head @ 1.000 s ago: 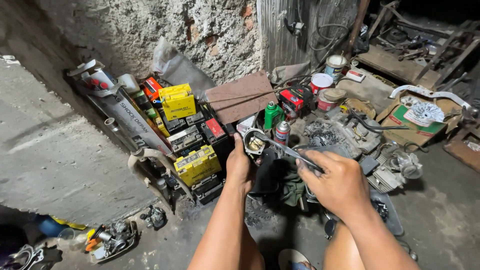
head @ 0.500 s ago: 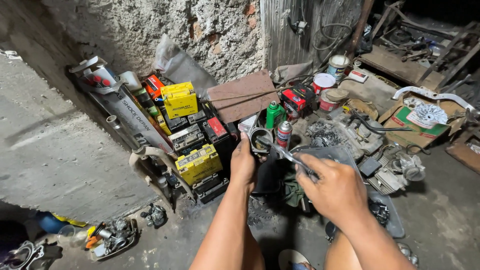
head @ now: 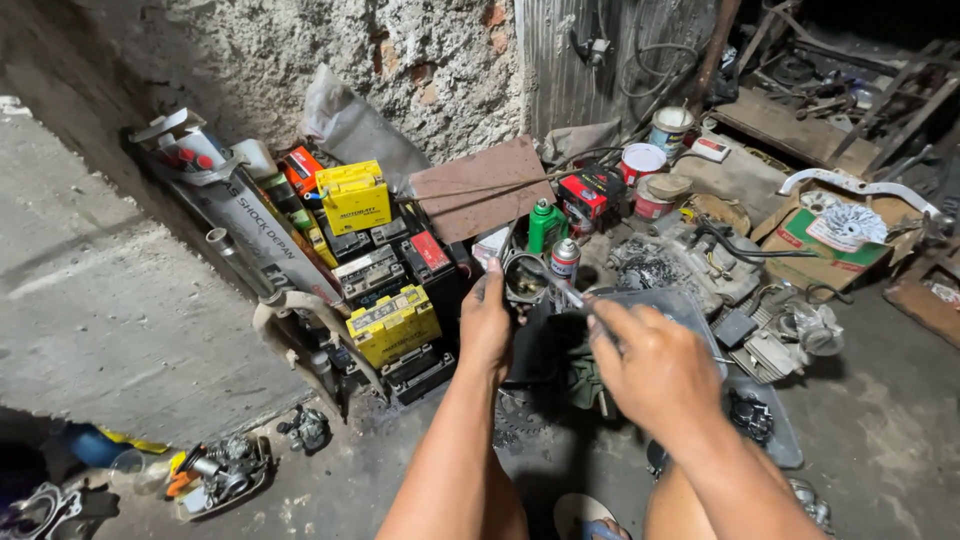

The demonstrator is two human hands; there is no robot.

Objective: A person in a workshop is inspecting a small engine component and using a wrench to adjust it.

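Note:
My left hand (head: 486, 322) grips a small round metal engine part (head: 524, 277), held up in front of me over the floor. My right hand (head: 650, 368) is closed around a thin metal tool (head: 568, 293) whose tip reaches into the part's round opening. Both forearms come up from the bottom of the view. Just behind the part stand a green bottle (head: 545, 225) and a spray can with a red cap (head: 565, 258).
Yellow and black batteries (head: 392, 322) are stacked at the left against a rough wall. An engine block (head: 690, 262), tins (head: 642, 162), a red box (head: 592, 195) and a cardboard box (head: 830, 235) crowd the right. Loose parts (head: 220, 470) lie lower left by a concrete slab (head: 100, 300).
Both hands have stayed together on the part. The tool's tip has shifted slightly at the opening, and the view has drifted a little.

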